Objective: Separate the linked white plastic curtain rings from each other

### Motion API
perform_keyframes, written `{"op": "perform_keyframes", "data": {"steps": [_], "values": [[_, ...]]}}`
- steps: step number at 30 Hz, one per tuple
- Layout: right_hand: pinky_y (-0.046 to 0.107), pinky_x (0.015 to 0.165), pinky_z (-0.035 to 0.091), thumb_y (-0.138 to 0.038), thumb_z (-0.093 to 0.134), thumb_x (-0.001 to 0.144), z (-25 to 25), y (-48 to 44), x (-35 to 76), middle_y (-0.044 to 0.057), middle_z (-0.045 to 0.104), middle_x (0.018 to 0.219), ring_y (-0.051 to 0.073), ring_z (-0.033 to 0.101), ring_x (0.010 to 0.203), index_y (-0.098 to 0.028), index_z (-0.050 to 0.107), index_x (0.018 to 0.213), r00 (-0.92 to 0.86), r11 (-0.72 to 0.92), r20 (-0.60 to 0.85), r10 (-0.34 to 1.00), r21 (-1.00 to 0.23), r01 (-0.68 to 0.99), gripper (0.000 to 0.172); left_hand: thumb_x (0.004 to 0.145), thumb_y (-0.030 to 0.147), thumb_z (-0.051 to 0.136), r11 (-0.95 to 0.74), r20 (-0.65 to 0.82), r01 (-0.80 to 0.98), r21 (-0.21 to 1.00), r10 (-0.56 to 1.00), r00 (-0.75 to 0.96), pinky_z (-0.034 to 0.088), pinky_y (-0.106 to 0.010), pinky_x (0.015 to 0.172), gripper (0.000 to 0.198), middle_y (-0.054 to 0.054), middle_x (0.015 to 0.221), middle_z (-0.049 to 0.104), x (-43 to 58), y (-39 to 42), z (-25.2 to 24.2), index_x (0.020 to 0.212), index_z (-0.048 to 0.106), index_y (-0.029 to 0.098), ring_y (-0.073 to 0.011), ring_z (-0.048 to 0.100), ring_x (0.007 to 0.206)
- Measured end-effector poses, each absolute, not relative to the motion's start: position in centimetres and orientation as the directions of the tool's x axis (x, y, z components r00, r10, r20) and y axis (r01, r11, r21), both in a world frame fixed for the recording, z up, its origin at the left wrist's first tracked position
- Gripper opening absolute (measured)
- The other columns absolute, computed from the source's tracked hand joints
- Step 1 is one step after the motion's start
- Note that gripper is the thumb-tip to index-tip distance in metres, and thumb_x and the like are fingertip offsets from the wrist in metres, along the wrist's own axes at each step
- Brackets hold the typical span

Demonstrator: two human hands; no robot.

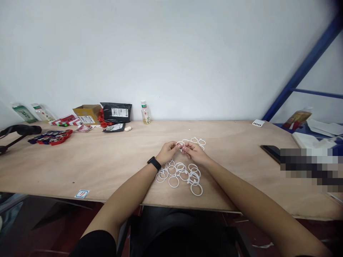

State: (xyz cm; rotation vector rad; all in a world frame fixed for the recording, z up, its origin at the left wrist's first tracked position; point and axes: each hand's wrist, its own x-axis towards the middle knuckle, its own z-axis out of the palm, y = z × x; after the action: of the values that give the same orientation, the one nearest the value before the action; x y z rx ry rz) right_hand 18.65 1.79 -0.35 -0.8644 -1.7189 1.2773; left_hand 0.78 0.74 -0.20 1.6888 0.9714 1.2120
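Observation:
Between my two hands is a white plastic ring, with a small knob or clasp on it. My left hand, a black watch on its wrist, pinches the ring from the left. From the right, my right hand grips the same ring with thumb and fingers. Nearer the table's front edge lies a loose pile of similar white rings, several of them overlapping. Just beyond my right hand sits a smaller group of white rings, partly hidden by the fingers.
A drink bottle stands by the wall, beside black parcels and an open cardboard box. Red and blue packets lie at left. At right are a dark phone, a white multi-port block and a blue metal frame.

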Motion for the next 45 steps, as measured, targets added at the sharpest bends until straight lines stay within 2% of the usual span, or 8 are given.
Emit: {"op": "perform_keyframes", "data": {"steps": [4,8,18,25,27,31,37,45], "values": [[0.022,0.046,0.031,-0.057,0.059,0.080,-0.4,1.7,18.5,-0.003,0.056,0.065,0.008,0.041,0.046,-0.020,0.049,0.080,-0.477,0.218,0.194,0.857,-0.976,-0.006,0.038,0.078,0.066,0.055,-0.266,0.260,-0.018,0.964,0.923,0.285,0.026,-0.020,0.048,0.054,0.006,0.052,0.041,1.3,0.5,0.2,0.072,0.054,0.013,-0.0061,0.034,0.048],[0.023,0.047,0.034,-0.059,0.054,0.083,-0.9,1.7,18.4,-0.005,0.049,0.060,0.010,0.044,0.047,-0.021,0.048,0.080,-0.534,0.227,0.182,0.826,-0.974,0.020,0.039,0.080,0.068,0.050,-0.279,0.288,-0.078,0.957,0.894,0.344,0.028,-0.022,0.050,0.056,0.004,0.056,0.045,1.5,0.1,0.8,0.067,0.051,0.014,-0.0065,0.035,0.050],[0.026,0.059,0.040,-0.040,0.041,0.094,1.3,1.2,19.0,-0.002,0.056,0.059,0.013,0.052,0.054,-0.019,0.057,0.080,-0.500,0.581,0.365,0.785,-0.714,0.391,0.030,0.079,0.066,0.051,-0.315,0.286,0.011,0.949,0.877,0.386,0.034,-0.023,0.055,0.058,0.001,0.056,0.049,1.6,0.0,1.3,0.058,0.053,0.012,-0.0080,0.041,0.054],[0.028,0.060,0.046,-0.039,0.055,0.084,0.7,2.7,20.5,0.005,0.068,0.077,0.017,0.060,0.067,-0.018,0.065,0.089,-0.207,0.446,0.396,0.895,-0.786,0.427,0.024,0.080,0.050,0.062,-0.306,0.298,0.152,0.940,0.952,0.075,0.043,-0.023,0.058,0.049,-0.009,0.096,0.067,1.0,1.1,0.0,0.109,0.064,0.011,-0.0087,0.052,0.060],[0.029,0.065,0.047,-0.035,0.058,0.081,0.1,3.6,21.5,0.006,0.070,0.082,0.018,0.062,0.071,-0.018,0.067,0.096,-0.122,0.420,0.417,0.901,-0.763,0.492,0.025,0.081,0.046,0.063,-0.316,0.314,0.254,0.914,0.948,0.050,0.044,-0.024,0.061,0.044,-0.010,0.099,0.067,0.5,1.2,-0.1,0.109,0.065,0.012,-0.0101,0.054,0.064],[0.029,0.065,0.046,-0.031,0.062,0.077,-0.4,4.8,22.9,0.003,0.069,0.078,0.017,0.060,0.066,-0.019,0.065,0.112,-0.100,0.370,0.409,0.907,-0.664,0.649,0.037,0.077,0.044,0.066,-0.449,0.325,0.446,0.775,0.887,0.328,0.046,-0.026,0.069,0.034,-0.007,0.091,0.068,-0.2,0.6,0.3,0.095,0.071,0.015,-0.0138,0.058,0.072],[0.028,0.061,0.044,-0.036,0.057,0.081,-0.1,3.9,22.0,0.001,0.066,0.070,0.016,0.058,0.063,-0.019,0.069,0.101,-0.222,0.432,0.385,0.896,-0.638,0.637,0.028,0.067,0.027,0.072,-0.655,0.234,0.579,0.485,0.736,0.636,0.045,-0.028,0.082,0.014,-0.005,0.088,0.068,0.0,-0.3,0.3,0.078,0.072,0.018,-0.0182,0.060,0.084],[0.025,0.058,0.042,-0.029,0.053,0.082,0.5,1.8,20.5,0.002,0.066,0.074,0.014,0.055,0.059,-0.019,0.068,0.108,-0.448,0.577,0.381,0.809,-0.658,0.484,0.031,0.078,0.034,0.059,-0.339,0.207,0.489,0.804,0.930,0.305,0.036,-0.021,0.051,0.023,0.001,0.063,0.060,0.0,0.6,-0.3,0.080,0.067,0.013,-0.0096,0.049,0.054]]}}
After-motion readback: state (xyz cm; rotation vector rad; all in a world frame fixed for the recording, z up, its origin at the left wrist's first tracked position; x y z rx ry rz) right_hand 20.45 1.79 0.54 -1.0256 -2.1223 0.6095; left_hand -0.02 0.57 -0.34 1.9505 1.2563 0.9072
